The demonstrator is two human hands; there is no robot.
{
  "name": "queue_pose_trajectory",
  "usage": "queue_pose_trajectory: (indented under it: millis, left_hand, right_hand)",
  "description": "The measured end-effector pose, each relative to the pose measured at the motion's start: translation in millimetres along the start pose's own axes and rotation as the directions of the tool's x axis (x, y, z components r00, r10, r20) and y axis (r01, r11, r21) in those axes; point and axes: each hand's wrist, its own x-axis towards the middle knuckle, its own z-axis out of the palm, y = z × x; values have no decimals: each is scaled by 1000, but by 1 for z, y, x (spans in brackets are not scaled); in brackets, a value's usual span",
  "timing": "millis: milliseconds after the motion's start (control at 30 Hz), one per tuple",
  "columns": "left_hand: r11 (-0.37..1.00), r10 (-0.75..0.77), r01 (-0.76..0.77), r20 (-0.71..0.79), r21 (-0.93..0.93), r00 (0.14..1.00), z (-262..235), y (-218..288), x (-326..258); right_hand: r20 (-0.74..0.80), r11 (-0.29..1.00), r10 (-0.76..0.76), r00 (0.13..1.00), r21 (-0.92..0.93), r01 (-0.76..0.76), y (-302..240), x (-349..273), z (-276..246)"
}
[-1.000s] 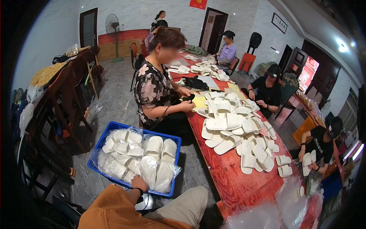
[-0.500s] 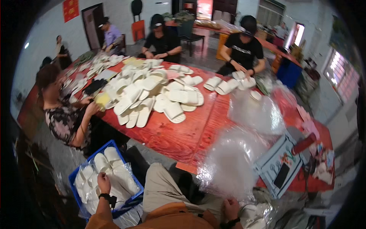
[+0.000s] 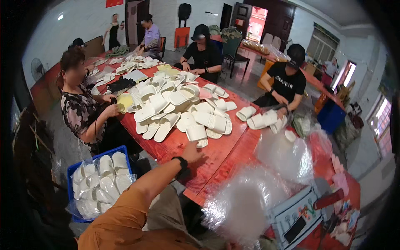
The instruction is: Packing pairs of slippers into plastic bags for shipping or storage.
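Observation:
My left hand (image 3: 193, 154) is stretched out over the red table, its fingers apart. The fingertips are at the near edge of a white slipper (image 3: 196, 132), the closest one in a large heap of white slippers (image 3: 168, 98); I cannot tell if they touch. A black watch-like band (image 3: 180, 166) sits on that wrist. My right hand is out of sight. Down to my left stands a blue crate (image 3: 129, 160) holding white slippers in clear plastic bags (image 3: 100, 187).
Clear plastic bags (image 3: 246, 196) lie at the right of the red table (image 3: 175, 151), beside a grey-blue box-shaped device (image 3: 291, 216). A co-worker in a flowered top (image 3: 79, 108) sits at the left. Two people in black shirts (image 3: 287, 83) work across the table, one handling slippers.
My left hand has left the bagged slippers in the crate and reached forward to the heap on the table. My right hand has gone out of view. The view has shifted.

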Motion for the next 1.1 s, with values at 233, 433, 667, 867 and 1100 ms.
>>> queue_pose_trajectory:
  millis: [233, 433, 667, 867, 1100]
  left_hand:
    - [840, -49, 153, -208, 521, 977, -13, -3, 76]
    - [967, -236, 218, 142, 132, 961, -3, -24, 56]
    - [588, -189, 337, 280, -735, 941, 32, 58, -61]
    - [189, -195, 346, 310, -919, 931, 36, 92, -80]
    - [-80, -53, 140, 145, -987, 988, -40, 136, -21]
  right_hand:
    - [-44, 956, -284, 958, -88, 280, 46, 19, 7]
    - [-75, 889, -414, 907, -250, 385, -33, 3, 8]
    - [97, 973, 168, 981, 141, -181, -122, -37, 7]
    - [141, 994, 90, 986, 44, -97, -78, -27, 11]
    - [89, 961, 74, 993, -274, -48, -82, -37, 6]
